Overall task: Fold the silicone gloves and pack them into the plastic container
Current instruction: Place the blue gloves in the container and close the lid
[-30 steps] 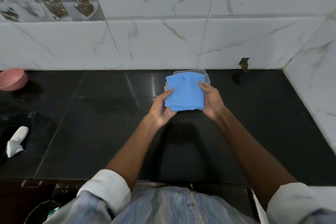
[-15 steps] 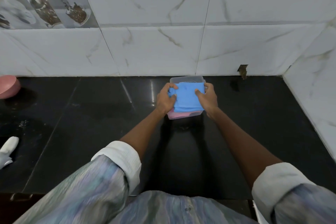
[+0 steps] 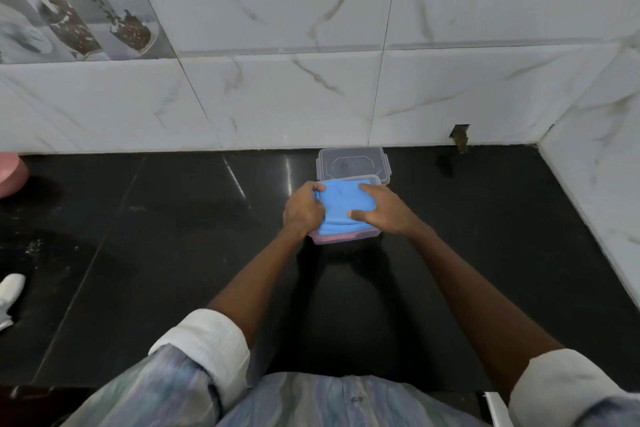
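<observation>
On the black counter, the left hand point(image 3: 304, 210) bunches one edge of the folded blue glove point(image 3: 341, 208) and the right hand point(image 3: 386, 213) presses it, fingers spread, into the container point(image 3: 372, 235); next, I reckon, tucking corners in, then fetching the lid point(image 3: 353, 163).

At the left edge of the frame the pink bowl point(image 3: 7, 173) is cut off. So is the white object point(image 3: 9, 295) lower down, and its kind cannot be told. At centre, the blue glove point(image 3: 341, 208), left hand point(image 3: 303, 211) and right hand point(image 3: 381, 211) cover the inside of the plastic container point(image 3: 346, 240). The pink glove point(image 3: 332, 236) shows only as a strip through the near wall. The container hides the near edge of the lid point(image 3: 351, 165).
</observation>
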